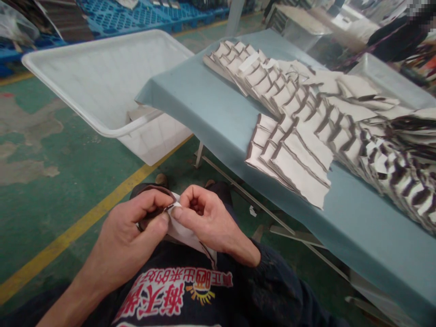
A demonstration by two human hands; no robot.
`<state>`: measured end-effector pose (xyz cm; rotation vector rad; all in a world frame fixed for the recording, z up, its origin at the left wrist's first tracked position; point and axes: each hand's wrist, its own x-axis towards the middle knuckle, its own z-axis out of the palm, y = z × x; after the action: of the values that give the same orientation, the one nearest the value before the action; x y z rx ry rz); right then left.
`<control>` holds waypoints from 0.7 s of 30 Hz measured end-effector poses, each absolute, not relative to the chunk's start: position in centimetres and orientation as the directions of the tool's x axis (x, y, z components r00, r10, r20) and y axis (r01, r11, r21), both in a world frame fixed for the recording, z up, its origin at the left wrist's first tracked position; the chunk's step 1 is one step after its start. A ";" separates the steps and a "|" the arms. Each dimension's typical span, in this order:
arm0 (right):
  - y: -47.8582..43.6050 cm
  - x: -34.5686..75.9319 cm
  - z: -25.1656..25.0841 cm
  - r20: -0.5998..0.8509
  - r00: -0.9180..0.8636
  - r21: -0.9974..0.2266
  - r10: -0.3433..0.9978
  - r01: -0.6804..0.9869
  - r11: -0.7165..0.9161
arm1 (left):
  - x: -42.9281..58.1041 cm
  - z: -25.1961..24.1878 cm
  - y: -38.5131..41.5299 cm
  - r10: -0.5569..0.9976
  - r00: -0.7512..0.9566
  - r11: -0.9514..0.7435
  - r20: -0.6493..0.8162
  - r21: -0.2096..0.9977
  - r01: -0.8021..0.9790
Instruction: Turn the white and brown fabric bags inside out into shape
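Observation:
Close to my body, both hands pinch a white fabric piece [185, 232] with dark brown edging. My left hand [134, 231] grips its brown-edged end between thumb and bent fingers. Just to the right, my right hand [207, 218] has thumb and forefinger closed on the white part beside it. The fingertips of the two hands almost meet. Part of the cloth hangs below my right hand, over the dark printed apron [177, 295]; the rest is hidden behind my hands.
A blue-covered table [211, 109] stands ahead and right. On it lie a small fanned stack of similar pieces [296, 159] and long overlapping rows [289, 91]. A large white plastic bin [102, 127] stands left of the table. Blue pallets [136, 20] are behind.

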<state>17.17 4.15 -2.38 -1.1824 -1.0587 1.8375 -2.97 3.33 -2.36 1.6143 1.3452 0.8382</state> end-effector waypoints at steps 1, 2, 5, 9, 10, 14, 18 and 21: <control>4.3 17.2 -2.3 -0.376 -0.362 -0.880 0.853 -0.147 -0.451 | -3.0 -2.4 3.3 0.979 0.205 -0.071 -0.014 0.913 0.401; 4.4 17.3 -2.3 -0.395 -0.394 -0.858 0.830 -0.164 -0.486 | -3.0 -2.5 3.3 0.976 0.216 -0.075 -0.011 0.918 0.389; 5.0 17.5 -2.7 -0.448 -0.485 -0.794 0.751 -0.170 -0.583 | -2.9 -2.2 3.5 0.973 0.232 -0.074 -0.009 0.936 0.345; 5.9 17.7 -3.7 -0.453 -0.595 -0.723 0.664 -0.192 -0.664 | -3.0 -2.0 3.6 0.965 0.258 -0.031 -0.053 0.950 0.312; 6.1 17.7 -3.9 -0.442 -0.615 -0.717 0.653 -0.195 -0.670 | -3.0 -2.0 3.6 0.961 0.266 -0.014 -0.071 0.953 0.302; 6.8 17.9 -4.0 -0.415 -0.646 -0.721 0.640 -0.195 -0.665 | -2.8 -1.7 3.9 0.960 0.266 0.022 -0.090 0.968 0.252; 6.6 17.8 -3.9 -0.413 -0.701 -0.649 0.582 -0.222 -0.727 | -2.8 -1.0 4.2 0.950 0.281 0.073 -0.132 0.975 0.210; 6.2 17.6 -4.3 -0.420 -0.715 -0.603 0.558 -0.240 -0.761 | -3.1 -0.6 4.4 0.934 0.316 0.113 -0.166 0.977 0.178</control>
<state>17.57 6.22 -4.32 -0.8363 -0.7252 2.4500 -3.10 4.44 -0.63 1.3554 1.1311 0.7787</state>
